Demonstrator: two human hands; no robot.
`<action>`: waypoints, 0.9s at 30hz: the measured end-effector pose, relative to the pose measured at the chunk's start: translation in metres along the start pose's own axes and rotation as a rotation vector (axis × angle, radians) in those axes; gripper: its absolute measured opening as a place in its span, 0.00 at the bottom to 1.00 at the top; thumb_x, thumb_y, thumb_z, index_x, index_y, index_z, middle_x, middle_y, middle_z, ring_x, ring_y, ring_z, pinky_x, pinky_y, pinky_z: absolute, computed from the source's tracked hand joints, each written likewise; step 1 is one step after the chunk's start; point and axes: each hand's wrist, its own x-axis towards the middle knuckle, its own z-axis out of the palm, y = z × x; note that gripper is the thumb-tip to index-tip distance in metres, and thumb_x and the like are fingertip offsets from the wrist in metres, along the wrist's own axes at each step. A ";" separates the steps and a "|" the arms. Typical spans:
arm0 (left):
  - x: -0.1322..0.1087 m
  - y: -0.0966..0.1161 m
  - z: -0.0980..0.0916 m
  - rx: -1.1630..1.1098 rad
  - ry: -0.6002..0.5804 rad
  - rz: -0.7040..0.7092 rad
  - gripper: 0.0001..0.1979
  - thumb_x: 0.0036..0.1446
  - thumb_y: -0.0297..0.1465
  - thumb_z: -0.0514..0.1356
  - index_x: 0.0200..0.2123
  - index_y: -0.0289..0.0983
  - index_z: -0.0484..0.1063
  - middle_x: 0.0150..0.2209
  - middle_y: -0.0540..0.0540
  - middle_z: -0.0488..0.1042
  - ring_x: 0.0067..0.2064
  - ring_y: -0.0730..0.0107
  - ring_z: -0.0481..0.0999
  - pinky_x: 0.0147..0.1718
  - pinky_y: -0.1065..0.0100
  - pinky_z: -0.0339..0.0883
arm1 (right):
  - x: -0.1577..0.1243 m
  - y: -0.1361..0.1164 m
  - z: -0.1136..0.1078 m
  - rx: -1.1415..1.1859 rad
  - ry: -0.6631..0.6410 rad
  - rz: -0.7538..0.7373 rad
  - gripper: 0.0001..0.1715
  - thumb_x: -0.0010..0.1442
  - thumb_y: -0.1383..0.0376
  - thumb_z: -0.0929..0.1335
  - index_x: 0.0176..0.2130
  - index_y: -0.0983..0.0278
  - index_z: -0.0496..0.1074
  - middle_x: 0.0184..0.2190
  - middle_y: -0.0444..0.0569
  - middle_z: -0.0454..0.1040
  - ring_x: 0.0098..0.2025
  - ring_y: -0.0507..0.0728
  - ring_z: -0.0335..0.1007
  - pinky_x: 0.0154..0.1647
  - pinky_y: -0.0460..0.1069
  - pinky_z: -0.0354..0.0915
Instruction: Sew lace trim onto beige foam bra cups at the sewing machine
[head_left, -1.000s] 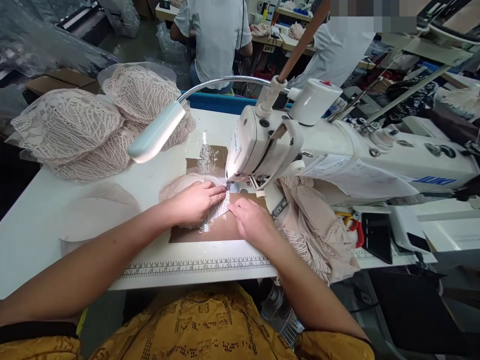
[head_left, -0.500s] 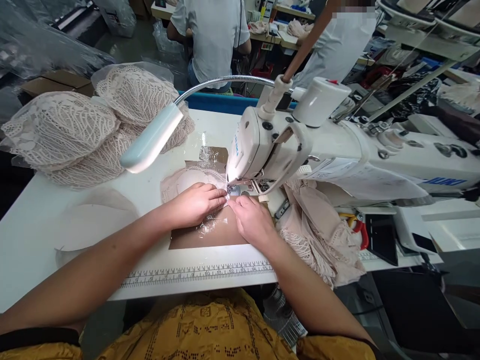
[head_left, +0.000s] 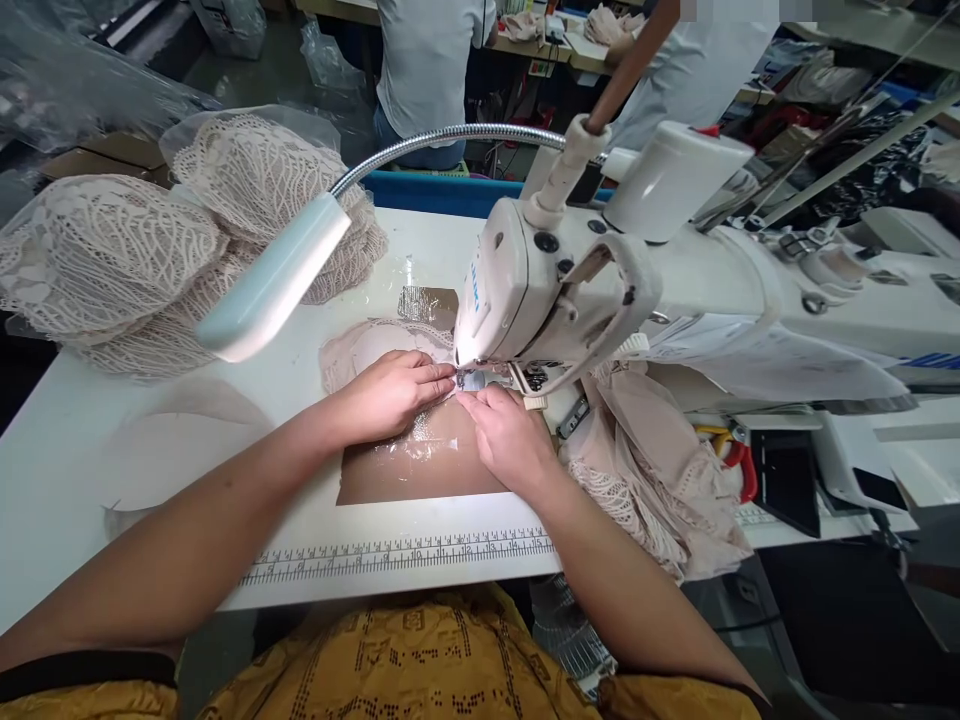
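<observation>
A pale pink lace-edged fabric piece (head_left: 341, 355) lies under the head of a white sewing machine (head_left: 499, 285). My left hand (head_left: 397, 395) grips it just left of the needle, fingers together and pressed down on its edge. To the right of the needle, my right hand (head_left: 510, 435) pinches the fabric's edge between thumb and forefinger. The fingertips of both hands nearly meet beside the presser foot. Beneath the hands, a brown taped sheet (head_left: 409, 475) covers part of the table. My palms hide some of the fabric.
Bundled lace pieces (head_left: 135, 240) lie at the left, near a sheer piece (head_left: 187, 440). A lamp (head_left: 277, 280) hangs over the table. More lace fabric (head_left: 660, 460), red-handled scissors (head_left: 742, 470) and a dark phone-like slab (head_left: 784, 480) lie at the right. Two people work behind.
My view has shifted slightly, so the machine looks larger and farther right. Both hands stay at the needle with the fabric, nearly unchanged.
</observation>
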 end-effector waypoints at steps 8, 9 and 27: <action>0.003 -0.003 0.002 0.054 0.002 -0.035 0.21 0.58 0.22 0.54 0.55 0.30 0.71 0.53 0.38 0.75 0.43 0.56 0.71 0.40 0.58 0.68 | 0.000 0.002 -0.002 0.130 -0.010 0.028 0.26 0.63 0.72 0.60 0.56 0.61 0.73 0.41 0.52 0.76 0.41 0.58 0.69 0.39 0.50 0.62; 0.003 -0.003 0.003 0.056 0.000 -0.038 0.21 0.59 0.22 0.54 0.55 0.30 0.71 0.53 0.38 0.75 0.43 0.56 0.71 0.41 0.58 0.68 | 0.000 0.002 -0.001 0.135 -0.002 0.026 0.26 0.63 0.72 0.60 0.56 0.61 0.73 0.41 0.52 0.76 0.41 0.58 0.69 0.40 0.50 0.63; -0.005 0.036 -0.028 0.151 -0.214 -0.345 0.17 0.66 0.35 0.50 0.39 0.32 0.75 0.36 0.40 0.72 0.37 0.58 0.72 0.31 0.62 0.65 | 0.000 0.005 -0.003 0.202 0.061 0.091 0.22 0.62 0.71 0.61 0.49 0.62 0.77 0.48 0.52 0.76 0.43 0.58 0.75 0.44 0.50 0.69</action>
